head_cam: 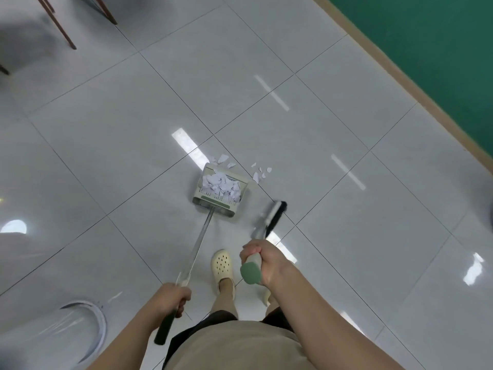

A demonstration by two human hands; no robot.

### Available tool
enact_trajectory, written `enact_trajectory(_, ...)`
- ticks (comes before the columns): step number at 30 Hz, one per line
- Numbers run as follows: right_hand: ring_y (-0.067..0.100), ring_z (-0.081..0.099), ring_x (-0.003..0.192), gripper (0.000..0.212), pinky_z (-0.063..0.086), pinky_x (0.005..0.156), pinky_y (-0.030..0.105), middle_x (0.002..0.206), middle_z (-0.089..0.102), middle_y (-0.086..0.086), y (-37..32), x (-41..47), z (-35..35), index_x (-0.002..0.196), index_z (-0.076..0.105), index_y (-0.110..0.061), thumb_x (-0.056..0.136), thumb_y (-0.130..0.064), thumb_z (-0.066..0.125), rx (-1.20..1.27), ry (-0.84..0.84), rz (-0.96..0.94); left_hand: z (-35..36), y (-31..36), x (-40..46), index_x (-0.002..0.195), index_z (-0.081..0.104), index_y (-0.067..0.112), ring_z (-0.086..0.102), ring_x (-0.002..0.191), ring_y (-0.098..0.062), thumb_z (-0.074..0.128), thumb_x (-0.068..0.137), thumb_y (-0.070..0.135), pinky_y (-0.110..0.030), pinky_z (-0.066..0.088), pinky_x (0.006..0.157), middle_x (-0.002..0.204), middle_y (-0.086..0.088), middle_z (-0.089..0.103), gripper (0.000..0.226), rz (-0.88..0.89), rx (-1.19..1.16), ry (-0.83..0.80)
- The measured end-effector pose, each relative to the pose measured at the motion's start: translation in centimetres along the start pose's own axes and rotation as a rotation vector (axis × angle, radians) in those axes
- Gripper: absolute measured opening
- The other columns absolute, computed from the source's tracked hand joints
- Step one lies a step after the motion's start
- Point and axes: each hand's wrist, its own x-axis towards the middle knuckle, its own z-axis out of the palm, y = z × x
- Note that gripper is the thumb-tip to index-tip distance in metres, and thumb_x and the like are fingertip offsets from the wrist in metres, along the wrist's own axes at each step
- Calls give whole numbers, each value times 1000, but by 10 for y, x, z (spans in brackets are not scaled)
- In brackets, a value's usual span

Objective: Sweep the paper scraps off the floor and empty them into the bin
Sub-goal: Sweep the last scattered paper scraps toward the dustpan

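A cream dustpan [198, 196] with a long metal handle stands on the grey tiled floor, filled with white paper scraps [222, 186]. My left hand [173, 299] grips the handle's dark green end. More loose scraps [260, 173] lie on the floor just beyond the pan's mouth and to its right. My right hand [260, 259] grips the pale green handle of a broom whose black-bristled head [276, 213] is blurred and sits right of the dustpan. A white bin [90, 327] lined with a clear bag stands at the lower left.
Wooden chair legs [62, 30] stand at the top left. A green wall with a tan skirting [400, 73] runs along the right. My foot in a cream clog [222, 265] is planted between the two handles.
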Motion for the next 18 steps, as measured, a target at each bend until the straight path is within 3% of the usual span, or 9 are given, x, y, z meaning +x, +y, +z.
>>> enact_trajectory(3,10,36,29,34,36,29,19,46,33,-2,3,8,9,65,35,-17,74,14,46,83,-112,43,-14,-24,-9,78,50,3,39,45,-17,57,85,-5,-29,37,52,52,-5,43,13,5,60,28)
enact_trajectory(8,13,36,29,35,36,31,17,42,34,-1,-21,15,21,54,35,-16,81,6,41,176,-238,122,-44,-38,-21,76,50,3,40,47,-18,56,85,-6,-30,37,53,53,-7,43,14,-21,32,62)
enact_trajectory(13,13,35,28,37,36,29,19,41,34,-1,-42,8,35,53,35,-15,85,1,40,186,-289,113,-62,-46,-30,66,46,5,37,44,-19,56,84,-10,-29,34,49,51,-10,41,25,-34,18,105)
enact_trajectory(18,12,32,29,37,35,30,20,43,28,-4,-33,-29,33,66,25,-23,80,4,45,51,-259,97,-63,-54,-26,58,46,8,34,44,-18,54,85,-10,-29,33,51,52,-8,37,33,-57,-149,154)
